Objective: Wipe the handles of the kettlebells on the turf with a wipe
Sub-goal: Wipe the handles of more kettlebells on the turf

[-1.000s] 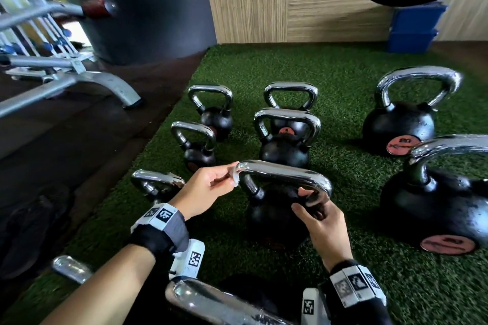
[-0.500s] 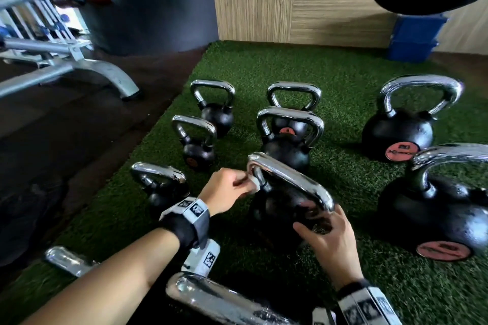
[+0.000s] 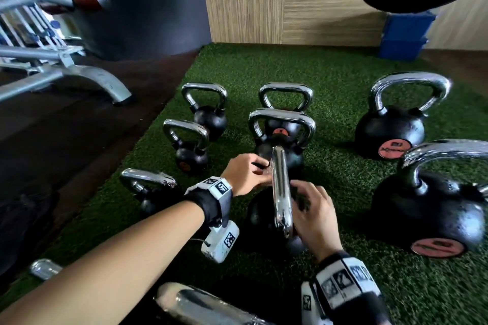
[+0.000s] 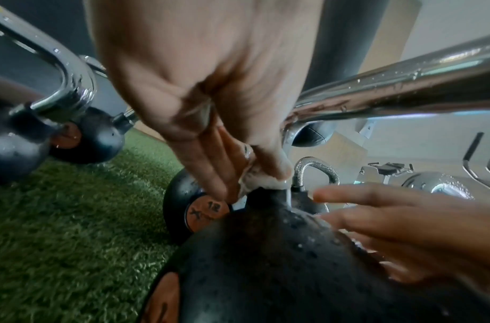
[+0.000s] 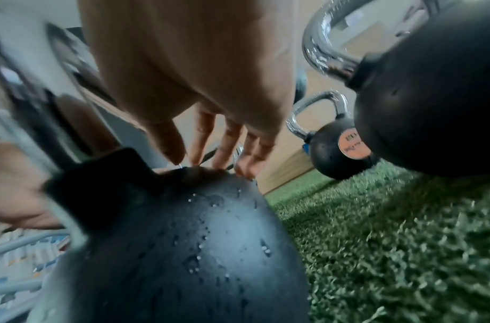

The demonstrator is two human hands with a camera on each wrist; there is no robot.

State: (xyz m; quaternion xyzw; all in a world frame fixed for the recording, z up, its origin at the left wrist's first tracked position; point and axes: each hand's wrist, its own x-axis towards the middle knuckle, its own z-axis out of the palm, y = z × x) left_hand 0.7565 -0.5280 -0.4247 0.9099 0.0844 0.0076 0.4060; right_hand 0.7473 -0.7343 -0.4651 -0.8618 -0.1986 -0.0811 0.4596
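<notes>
A black round kettlebell (image 3: 266, 215) with a chrome loop handle (image 3: 282, 190) stands on the green artificial turf (image 3: 343, 103), its handle seen end-on in the head view. The left hand (image 3: 247, 174) pinches a small crumpled white wipe (image 4: 261, 178) between thumb and fingers and presses it against the far leg of that handle where it meets the black body. The right hand (image 3: 313, 215) lies on the kettlebell's right side with straight, spread fingers (image 5: 229, 139) resting on the wet, droplet-covered shoulder, gripping nothing. Other black kettlebells with chrome handles stand around it on the turf: a middle one (image 3: 281, 137) just behind, two small ones (image 3: 188, 145) to the left, two large ones (image 3: 390, 124) to the right. A grey metal rack (image 3: 52, 66) sits on the dark floor at left.
</notes>
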